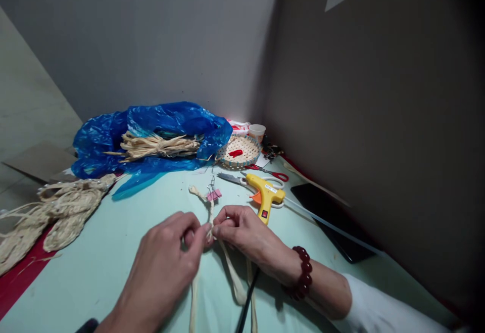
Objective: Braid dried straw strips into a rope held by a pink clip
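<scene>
A pale braid of flat plant-fibre strips runs across the middle of the table, with a pink binder clip on its far part. My left hand pinches the near end of the braid between thumb and fingers. Close against it, my right hand is also closed on the strips, a dark red bead bracelet around its wrist. Loose strips hang from the braid toward me, below both hands. The fingertips partly hide the spot where the strips cross.
Behind lies a blue plastic bag with a bundle of strips. A woven basket, a paper cup, scissors, a yellow glue gun and a black tablet-like slab are to the right. Finished-looking braids lie left.
</scene>
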The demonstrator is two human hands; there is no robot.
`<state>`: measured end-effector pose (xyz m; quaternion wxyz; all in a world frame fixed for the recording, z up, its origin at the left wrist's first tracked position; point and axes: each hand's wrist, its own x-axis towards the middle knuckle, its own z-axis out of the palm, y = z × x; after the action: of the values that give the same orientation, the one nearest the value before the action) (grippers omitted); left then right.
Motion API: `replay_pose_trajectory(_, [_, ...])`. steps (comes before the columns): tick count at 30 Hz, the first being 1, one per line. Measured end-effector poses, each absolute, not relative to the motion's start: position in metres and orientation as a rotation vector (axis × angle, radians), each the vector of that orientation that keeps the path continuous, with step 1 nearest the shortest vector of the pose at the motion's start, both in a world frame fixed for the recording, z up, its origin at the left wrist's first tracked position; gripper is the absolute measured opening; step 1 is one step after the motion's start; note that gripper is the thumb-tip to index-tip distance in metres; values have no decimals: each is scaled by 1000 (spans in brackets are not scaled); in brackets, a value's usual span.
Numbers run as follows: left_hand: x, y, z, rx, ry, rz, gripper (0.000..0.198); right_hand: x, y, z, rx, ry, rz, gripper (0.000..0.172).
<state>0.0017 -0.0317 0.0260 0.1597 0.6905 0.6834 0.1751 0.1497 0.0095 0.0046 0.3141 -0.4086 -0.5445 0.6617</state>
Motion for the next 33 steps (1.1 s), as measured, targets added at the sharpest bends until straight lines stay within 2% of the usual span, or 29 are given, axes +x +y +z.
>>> replay_pose_trajectory(5, [-11, -16, 15, 1538, 1401, 659, 14, 152, 10, 3, -1153, -1663, 1576, 4])
replay_pose_trajectory(10, [-13, -16, 15, 1354, 1253, 672, 17, 156, 11, 3, -1107, -1855, 1479, 5])
replay_pose_trajectory(17, [-10, -18, 9, 1236, 1277, 702, 19, 161, 10, 8, -1109, -2047, 1309, 7])
replay_pose_trajectory(21, [-1, -18, 0, 1025, 1266, 814, 13, 162, 10, 7, -1096, -2075, 1304, 6])
replay_pose_trajectory(25, [4, -17, 3, 1169, 1380, 799, 17, 163, 7, 9, -1086, -2127, 1238, 9])
replay_pose_trajectory(30, [2, -18, 6, 1178, 1406, 805, 19, 166, -1, 20, -1166, -2258, 993, 17])
replay_pose_trajectory(33, [1, -19, 6, 1174, 1425, 823, 19, 168, -4, 25, -1280, -2348, 776, 16])
